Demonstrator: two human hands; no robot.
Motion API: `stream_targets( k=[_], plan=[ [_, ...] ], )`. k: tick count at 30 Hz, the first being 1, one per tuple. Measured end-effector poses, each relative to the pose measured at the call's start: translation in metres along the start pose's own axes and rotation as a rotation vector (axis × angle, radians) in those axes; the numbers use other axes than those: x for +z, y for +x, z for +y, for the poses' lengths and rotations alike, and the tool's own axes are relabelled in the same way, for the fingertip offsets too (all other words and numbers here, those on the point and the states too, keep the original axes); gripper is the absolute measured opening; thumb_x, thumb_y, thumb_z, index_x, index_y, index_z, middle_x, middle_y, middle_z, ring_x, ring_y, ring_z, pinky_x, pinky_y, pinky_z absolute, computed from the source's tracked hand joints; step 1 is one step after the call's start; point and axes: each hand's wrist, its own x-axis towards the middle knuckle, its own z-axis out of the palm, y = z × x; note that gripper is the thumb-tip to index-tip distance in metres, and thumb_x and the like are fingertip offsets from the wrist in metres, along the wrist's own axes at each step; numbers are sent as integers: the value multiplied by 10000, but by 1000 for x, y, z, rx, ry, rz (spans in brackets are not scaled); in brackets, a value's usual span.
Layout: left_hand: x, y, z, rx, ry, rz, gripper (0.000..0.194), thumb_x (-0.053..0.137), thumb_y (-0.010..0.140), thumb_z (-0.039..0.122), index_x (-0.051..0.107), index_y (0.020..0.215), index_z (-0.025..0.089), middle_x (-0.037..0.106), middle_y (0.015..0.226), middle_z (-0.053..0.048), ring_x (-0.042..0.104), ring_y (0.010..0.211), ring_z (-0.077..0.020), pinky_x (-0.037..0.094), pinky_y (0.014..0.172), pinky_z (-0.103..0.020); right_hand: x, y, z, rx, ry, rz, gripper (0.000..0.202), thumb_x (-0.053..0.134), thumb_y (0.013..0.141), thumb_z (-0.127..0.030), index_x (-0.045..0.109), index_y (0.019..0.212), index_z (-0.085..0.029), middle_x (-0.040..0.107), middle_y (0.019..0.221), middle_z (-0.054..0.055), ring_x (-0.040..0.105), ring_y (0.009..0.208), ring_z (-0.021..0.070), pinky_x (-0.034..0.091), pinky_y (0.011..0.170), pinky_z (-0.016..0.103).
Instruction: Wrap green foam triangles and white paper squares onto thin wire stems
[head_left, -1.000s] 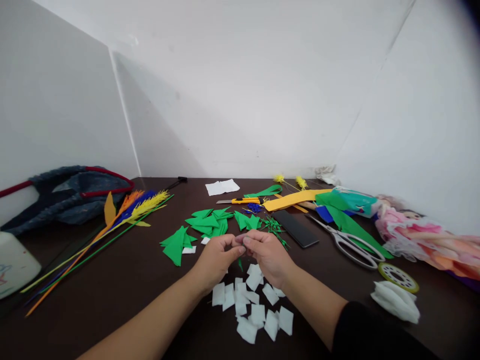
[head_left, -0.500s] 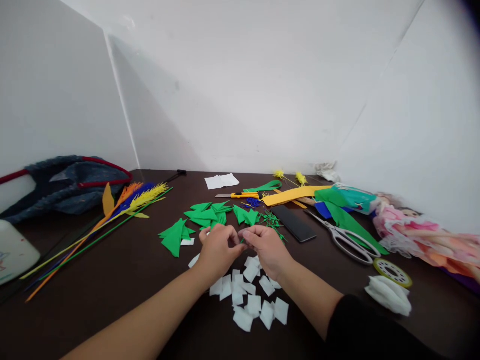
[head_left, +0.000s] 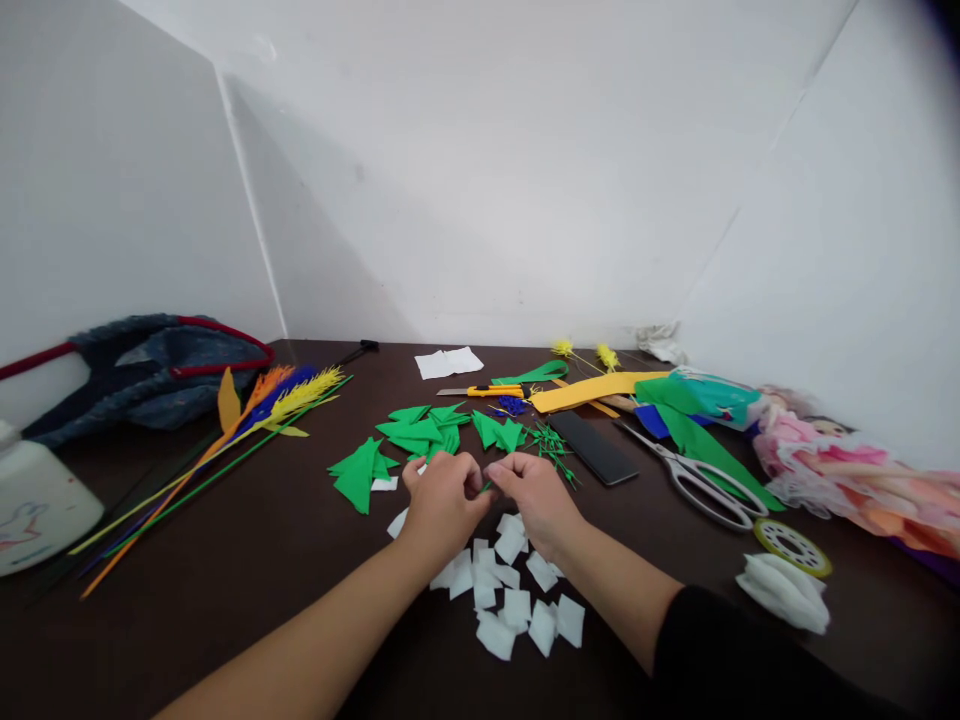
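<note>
My left hand (head_left: 448, 497) and my right hand (head_left: 538, 500) meet fingertip to fingertip over the middle of the dark table. Between them shows a small green piece (head_left: 486, 487), pinched by the fingers of both hands; its full shape is hidden. Green triangular pieces (head_left: 412, 430) lie just beyond my left hand, with more green triangles (head_left: 356, 472) to its left. Small twisted green pieces (head_left: 551, 442) are heaped beyond my right hand. Several white squares (head_left: 517, 607) are scattered below and between my wrists.
Right of my hands lie a black phone (head_left: 594, 447), scissors (head_left: 705, 480), a tape roll (head_left: 793, 546), white wadding (head_left: 784, 592) and dolls (head_left: 825, 450). A cutter (head_left: 487, 391) with its blade out lies beyond. On the left are colored stems (head_left: 225, 440) and a white bottle (head_left: 45, 505).
The view has shifted slightly, so the table items appear a little further right. Both hands keep their pinch, with only small finger movement.
</note>
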Motion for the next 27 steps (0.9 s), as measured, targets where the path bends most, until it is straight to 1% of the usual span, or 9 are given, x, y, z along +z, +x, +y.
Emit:
stream_targets(
  k=[3, 4, 6, 9, 12, 14, 19, 23, 27],
  plan=[
    [-4, 2, -9, -50, -213, -161, 212, 630, 610, 345, 501, 655, 183, 561, 684, 18, 493, 726, -175, 330, 774, -363, -2, 0, -1, -7, 8, -6, 159, 615, 647, -277, 555, 562, -156, 506, 536, -27, 418, 517, 96, 329, 502, 230],
    [-5, 3, -14, -51, -335, -237, 234, 623, 622, 378, 515, 695, 183, 565, 711, 13, 494, 727, -172, 352, 729, -326, -2, 0, -2, -15, 14, -16, 148, 613, 653, -268, 565, 571, -154, 524, 548, -22, 435, 529, 99, 342, 518, 233],
    [-7, 4, -22, -42, -599, -380, 260, 536, 709, 435, 535, 742, 177, 559, 720, 6, 488, 701, -153, 366, 651, -272, -3, 1, -2, -32, 48, -60, 142, 610, 669, -257, 576, 582, -151, 556, 558, -12, 471, 547, 106, 366, 560, 247],
    [-7, 3, -29, -62, -838, -463, 350, 396, 810, 456, 554, 702, 163, 551, 691, 0, 478, 672, -137, 368, 640, -255, -3, 0, -2, -31, 145, -145, 165, 612, 686, -268, 558, 576, -157, 554, 513, -21, 500, 510, 110, 387, 569, 265],
    [-7, 2, -27, -66, -938, -511, 324, 424, 812, 415, 583, 693, 159, 565, 682, -3, 487, 676, -136, 373, 678, -258, -2, 0, -1, -41, 206, -185, 181, 623, 685, -280, 549, 571, -161, 532, 487, -36, 496, 471, 104, 394, 539, 263],
    [-7, 1, -25, -67, -951, -504, 278, 463, 795, 372, 595, 679, 156, 573, 668, -5, 493, 674, -136, 370, 687, -258, 0, 0, 0, -59, 220, -193, 182, 629, 683, -285, 556, 573, -160, 533, 496, -34, 497, 478, 101, 398, 536, 260],
    [-5, 1, -21, -153, -946, -402, 219, 567, 725, 328, 580, 600, 148, 576, 617, 5, 478, 618, -123, 360, 651, -247, 1, 1, 2, -76, 236, -197, 137, 635, 677, -264, 586, 608, -155, 579, 568, -11, 513, 507, 105, 410, 553, 269],
    [-3, 0, -20, -156, -1012, -401, 271, 534, 750, 380, 597, 628, 146, 579, 644, 1, 483, 657, -133, 354, 685, -256, 0, 2, -1, -81, 219, -155, 131, 636, 666, -258, 594, 596, -155, 545, 531, -28, 486, 473, 92, 377, 497, 242],
    [2, -1, -17, -147, -1077, -420, 259, 551, 730, 393, 601, 649, 152, 568, 634, 3, 487, 674, -147, 356, 700, -270, -1, 2, -4, -95, 210, -133, 106, 634, 662, -239, 599, 598, -162, 484, 472, -52, 447, 450, 85, 356, 465, 229]
  ],
)
